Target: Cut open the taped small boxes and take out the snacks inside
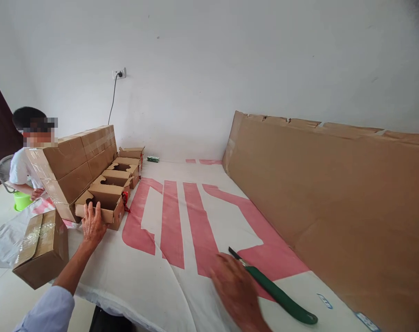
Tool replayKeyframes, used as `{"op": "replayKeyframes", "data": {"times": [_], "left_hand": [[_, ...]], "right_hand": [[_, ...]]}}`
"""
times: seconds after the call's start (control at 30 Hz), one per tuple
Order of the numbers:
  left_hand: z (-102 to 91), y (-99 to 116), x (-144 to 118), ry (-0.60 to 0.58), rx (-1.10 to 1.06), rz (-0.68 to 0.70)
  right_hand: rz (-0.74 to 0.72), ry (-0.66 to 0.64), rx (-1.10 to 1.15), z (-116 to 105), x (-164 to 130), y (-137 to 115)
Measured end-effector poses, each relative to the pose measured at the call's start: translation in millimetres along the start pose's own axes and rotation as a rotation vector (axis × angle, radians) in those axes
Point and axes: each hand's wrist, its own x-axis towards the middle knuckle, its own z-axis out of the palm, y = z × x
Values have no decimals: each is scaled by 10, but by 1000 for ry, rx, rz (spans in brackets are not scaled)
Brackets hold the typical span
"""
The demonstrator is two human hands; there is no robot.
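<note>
My left hand is on the nearest open cardboard box, its fingertips over the front wall and the thumb low at the side. A red piece shows on that box's right side. More open cardboard boxes line up behind it. My right hand, smeared by motion, is above the cloth beside a knife with a dark, narrow blade and a long green handle. Whether this hand touches the knife is unclear, and its fingers are too blurred to judge.
A stack of taped cartons borders the open boxes on the left; another taped carton sits at the near left edge. A large cardboard sheet stands along the right. White-and-red cloth covers the table. A person is at far left.
</note>
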Motion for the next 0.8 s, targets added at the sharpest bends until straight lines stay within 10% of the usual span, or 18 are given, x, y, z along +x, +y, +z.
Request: {"op": "replayKeyframes", "data": {"times": [0.23, 0.43, 0.6, 0.8], "left_hand": [[-22, -26, -569, 165, -89, 330], [13, -147, -919, 61, -314, 503], [105, -301, -1074, -33, -359, 544], [480, -521, -1375, -48, -268, 639]], "right_hand": [[284, -183, -216, -623, -124, 1027], [339, -150, -18, -506, 178, 1023], [553, -229, 350, -78, 1218, 505], [754, -350, 759, 949, 2881, 12]]}}
